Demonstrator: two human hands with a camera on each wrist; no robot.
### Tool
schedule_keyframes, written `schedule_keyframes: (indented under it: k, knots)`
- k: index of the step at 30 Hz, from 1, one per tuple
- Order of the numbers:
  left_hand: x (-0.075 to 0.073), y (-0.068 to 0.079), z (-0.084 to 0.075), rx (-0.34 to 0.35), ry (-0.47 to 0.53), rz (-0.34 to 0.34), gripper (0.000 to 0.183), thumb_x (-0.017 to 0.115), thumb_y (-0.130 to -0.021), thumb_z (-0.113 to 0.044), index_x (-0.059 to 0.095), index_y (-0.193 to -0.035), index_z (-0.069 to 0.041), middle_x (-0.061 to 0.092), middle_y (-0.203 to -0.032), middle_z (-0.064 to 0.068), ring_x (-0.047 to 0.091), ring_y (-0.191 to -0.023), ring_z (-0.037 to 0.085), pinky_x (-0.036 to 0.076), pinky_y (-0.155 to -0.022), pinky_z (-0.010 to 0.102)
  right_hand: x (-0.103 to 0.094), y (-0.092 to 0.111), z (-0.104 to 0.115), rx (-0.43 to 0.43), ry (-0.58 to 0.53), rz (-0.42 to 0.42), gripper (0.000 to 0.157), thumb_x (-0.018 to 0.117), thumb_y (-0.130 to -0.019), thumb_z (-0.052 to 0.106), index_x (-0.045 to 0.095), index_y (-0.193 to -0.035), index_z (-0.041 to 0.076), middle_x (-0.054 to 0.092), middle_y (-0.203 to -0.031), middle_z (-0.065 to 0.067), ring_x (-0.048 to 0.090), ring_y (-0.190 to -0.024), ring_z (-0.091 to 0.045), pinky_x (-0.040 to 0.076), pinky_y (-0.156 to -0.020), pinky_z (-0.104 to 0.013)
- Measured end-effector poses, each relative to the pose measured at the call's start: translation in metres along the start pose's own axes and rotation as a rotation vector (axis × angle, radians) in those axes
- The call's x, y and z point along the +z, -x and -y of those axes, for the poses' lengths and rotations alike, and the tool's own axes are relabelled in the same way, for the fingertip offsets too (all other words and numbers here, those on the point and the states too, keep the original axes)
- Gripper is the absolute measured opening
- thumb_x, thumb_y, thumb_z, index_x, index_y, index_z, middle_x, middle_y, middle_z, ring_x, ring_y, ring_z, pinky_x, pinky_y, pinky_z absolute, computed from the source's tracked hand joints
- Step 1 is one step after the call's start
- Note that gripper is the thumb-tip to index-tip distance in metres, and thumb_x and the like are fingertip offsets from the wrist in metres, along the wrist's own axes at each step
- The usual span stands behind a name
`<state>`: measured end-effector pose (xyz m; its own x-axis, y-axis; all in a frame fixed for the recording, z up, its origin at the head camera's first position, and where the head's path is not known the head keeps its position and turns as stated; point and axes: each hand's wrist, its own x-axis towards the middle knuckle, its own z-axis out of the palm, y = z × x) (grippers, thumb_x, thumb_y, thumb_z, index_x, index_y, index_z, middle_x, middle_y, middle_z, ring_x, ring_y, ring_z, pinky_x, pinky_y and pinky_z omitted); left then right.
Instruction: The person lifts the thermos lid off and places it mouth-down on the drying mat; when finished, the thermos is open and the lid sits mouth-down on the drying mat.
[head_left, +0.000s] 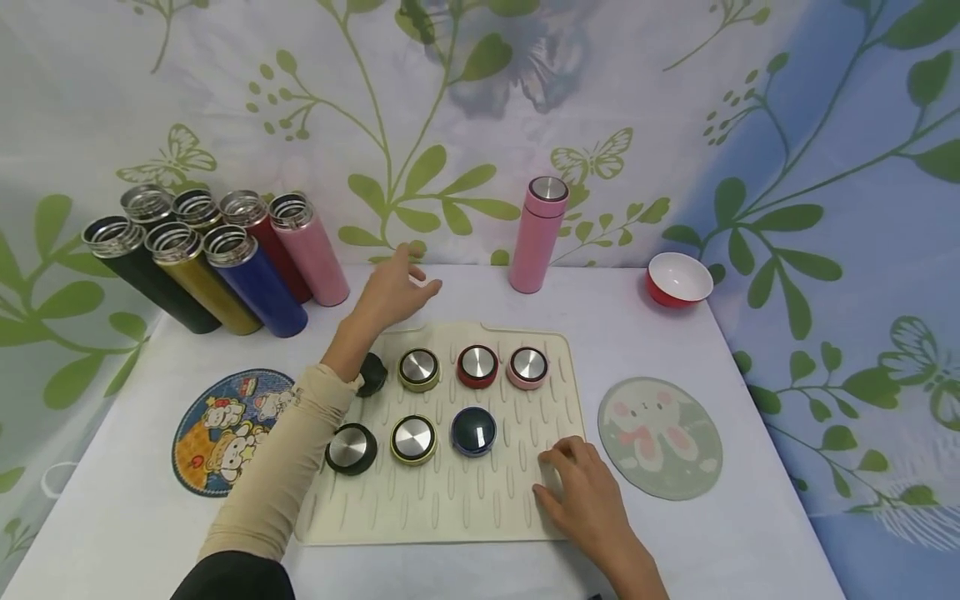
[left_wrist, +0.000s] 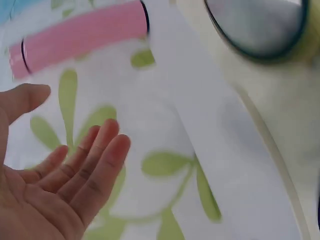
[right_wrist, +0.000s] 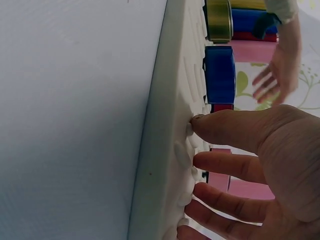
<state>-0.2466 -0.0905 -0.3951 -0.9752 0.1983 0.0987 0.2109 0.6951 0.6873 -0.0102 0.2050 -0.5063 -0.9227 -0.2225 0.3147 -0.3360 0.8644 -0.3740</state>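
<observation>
My left hand [head_left: 396, 290] hovers above the back edge of the cream ridged mat [head_left: 438, 508]. Its fingers are loosely spread and nothing is in them, as the left wrist view confirms. Nearest on its left stands a lidless pink thermos bottle [head_left: 311, 250]. My right hand [head_left: 585, 496] rests its fingertips on the mat's right front part, holding nothing. On the mat lie a blue lid [head_left: 473, 431], a red lid [head_left: 477, 366], a pink lid [head_left: 527, 367], two gold lids, one of them the front gold lid [head_left: 413, 439], and two black lids, the rear one partly hidden by my left sleeve.
Several lidless bottles, among them a blue bottle [head_left: 258, 279], crowd the back left. A pink bottle with its lid on [head_left: 537, 237] stands at the back. A red and white bowl [head_left: 678, 279] is back right. Round placemats flank the mat, including a rabbit placemat [head_left: 660, 437].
</observation>
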Motion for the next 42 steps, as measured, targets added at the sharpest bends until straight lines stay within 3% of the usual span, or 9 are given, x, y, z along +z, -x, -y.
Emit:
schedule_keyframes:
  k: [3,8,17,22,29,35,42]
  knots:
    - [0.014,-0.012,-0.008,0.078,0.025,0.070,0.061,0.068,-0.094,-0.033,0.042,-0.141,-0.005,0.064,-0.123,0.016,0.064,-0.110,0.031,0.050,-0.092,0.046,0.001,-0.001,-0.001,0.003,-0.004,-0.001,0.039,0.094,-0.065,0.018,0.073,-0.098,0.010,0.058,-0.103,-0.004,0.057,-0.094,-0.024,0.051,-0.071,-0.039]
    - [0.029,-0.032,-0.016,0.164,0.058,0.110,0.059,0.069,-0.093,-0.031,0.045,-0.140,-0.004,0.062,-0.126,0.017,0.058,-0.118,0.032,0.047,-0.098,0.043,0.002,0.000,-0.002,0.017,0.000,0.002,0.039,0.094,-0.066,0.018,0.074,-0.098,0.010,0.058,-0.104,-0.004,0.057,-0.095,-0.024,0.051,-0.073,-0.040]
    - [0.042,-0.060,-0.039,0.217,0.043,0.105,0.061,0.071,-0.091,-0.033,0.047,-0.140,-0.005,0.060,-0.130,0.016,0.056,-0.122,0.030,0.046,-0.099,0.042,0.002,0.003,-0.001,0.033,-0.009,-0.005,0.038,0.094,-0.066,0.017,0.074,-0.097,0.011,0.058,-0.104,-0.003,0.056,-0.095,-0.023,0.050,-0.074,-0.040]
    - [0.049,-0.078,-0.056,0.243,0.026,0.143,0.063,0.072,-0.091,-0.031,0.045,-0.140,-0.003,0.059,-0.130,0.017,0.056,-0.122,0.031,0.046,-0.099,0.041,0.002,0.003,-0.002,0.030,-0.014,-0.015,0.038,0.094,-0.065,0.016,0.074,-0.097,0.011,0.058,-0.105,-0.003,0.056,-0.095,-0.023,0.050,-0.074,-0.040]
    - [0.064,-0.095,-0.078,0.184,0.074,0.147,0.071,0.074,-0.090,-0.031,0.040,-0.145,-0.003,0.055,-0.135,0.019,0.053,-0.125,0.030,0.047,-0.098,0.041,0.004,0.003,-0.002,0.022,-0.015,-0.039,0.039,0.095,-0.063,0.018,0.074,-0.096,0.013,0.057,-0.104,-0.001,0.056,-0.093,-0.021,0.050,-0.071,-0.037]
    - [0.080,-0.105,-0.092,0.133,0.074,0.096,0.078,0.077,-0.088,-0.034,0.036,-0.147,-0.003,0.053,-0.138,0.013,0.052,-0.123,0.024,0.046,-0.099,0.037,0.005,0.002,-0.003,0.016,-0.042,-0.059,0.039,0.096,-0.061,0.017,0.075,-0.094,0.013,0.058,-0.103,0.000,0.055,-0.091,-0.019,0.049,-0.070,-0.036]
    - [0.093,-0.114,-0.098,0.089,0.099,0.060,0.079,0.079,-0.086,-0.035,0.037,-0.145,-0.003,0.053,-0.135,0.011,0.053,-0.119,0.023,0.046,-0.099,0.036,0.005,0.004,-0.005,0.038,-0.057,-0.051,0.039,0.096,-0.062,0.017,0.075,-0.095,0.013,0.058,-0.104,0.000,0.055,-0.091,-0.019,0.049,-0.071,-0.037]
